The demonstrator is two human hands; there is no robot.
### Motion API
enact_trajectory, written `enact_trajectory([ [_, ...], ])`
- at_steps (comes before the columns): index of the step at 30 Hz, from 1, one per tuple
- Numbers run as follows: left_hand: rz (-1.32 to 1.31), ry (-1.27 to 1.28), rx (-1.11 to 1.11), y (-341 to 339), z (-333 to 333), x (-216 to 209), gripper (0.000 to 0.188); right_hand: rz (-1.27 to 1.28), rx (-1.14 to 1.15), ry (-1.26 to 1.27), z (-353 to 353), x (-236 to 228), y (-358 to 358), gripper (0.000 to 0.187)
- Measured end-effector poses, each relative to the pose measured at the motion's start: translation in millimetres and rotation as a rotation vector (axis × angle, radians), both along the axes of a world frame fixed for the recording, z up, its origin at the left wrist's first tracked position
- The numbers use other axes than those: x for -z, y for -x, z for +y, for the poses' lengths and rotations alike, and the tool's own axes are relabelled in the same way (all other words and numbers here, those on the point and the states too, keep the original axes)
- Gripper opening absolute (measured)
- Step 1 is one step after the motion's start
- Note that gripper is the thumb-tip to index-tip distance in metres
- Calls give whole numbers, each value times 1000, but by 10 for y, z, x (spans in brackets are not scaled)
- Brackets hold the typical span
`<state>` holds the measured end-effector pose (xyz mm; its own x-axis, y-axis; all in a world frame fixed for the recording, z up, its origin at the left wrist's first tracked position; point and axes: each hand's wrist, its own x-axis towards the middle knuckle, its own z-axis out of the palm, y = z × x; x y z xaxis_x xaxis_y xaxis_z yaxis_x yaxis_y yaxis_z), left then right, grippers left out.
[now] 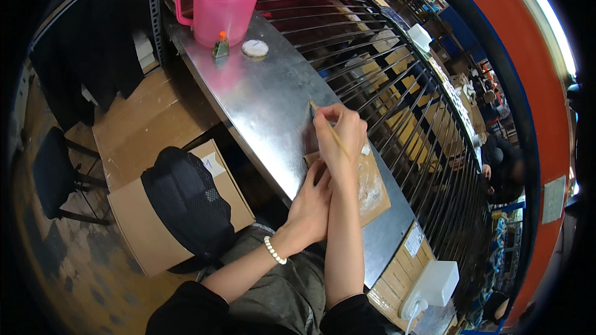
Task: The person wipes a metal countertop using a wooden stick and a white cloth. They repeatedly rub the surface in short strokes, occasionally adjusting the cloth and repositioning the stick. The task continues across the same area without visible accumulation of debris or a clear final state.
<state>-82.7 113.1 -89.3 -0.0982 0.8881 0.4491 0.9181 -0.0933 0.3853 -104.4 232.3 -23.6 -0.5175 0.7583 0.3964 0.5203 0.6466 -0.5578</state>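
Observation:
My right hand (343, 139) pinches a thin wooden stick (339, 141), like a brush handle, slanting up and left over the metal bench (248, 93). What its ends carry is too small to tell. Nearer me, my left hand (309, 206), with a beaded bracelet at the wrist, has its fingers curled beside my right wrist. The right forearm partly covers them, and whatever they hold is hidden. Under and beside both hands lies a brown cardboard piece (375, 189) with whitish smears.
A pink pitcher (226, 3), a small orange-capped bottle (221, 46) and a round white lid (255, 48) stand at the bench's far end. Metal bars (397, 87) line its right side. A white box with a cable (434, 282) sits near right; a carton (155, 223) lies left.

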Motion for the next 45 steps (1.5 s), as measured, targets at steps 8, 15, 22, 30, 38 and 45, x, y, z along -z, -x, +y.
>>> enact_trajectory([
  [8, -84, 12, 47, -12, 12, 63, 61, -37, 15, 62, -36, 68, 11, 19],
  [15, -83, -70, -10, -27, 23, 118, 43, 34, -80, 356, -242, -31, 120, 18],
  [22, -141, -51, -27, -30, 7, 38, 37, -19, -139, 8, -369, 3, 143, 20],
  [30, -88, -96, -54, -42, 44, 91, 40, -28, -183, 91, -322, -13, 191, 18],
  [38, -115, -87, -38, -37, 24, 38, 38, 20, -187, 191, -398, 37, 151, 19],
  [45, -108, -212, -42, -39, 59, 91, 31, 21, -372, 185, -552, 16, 236, 14],
])
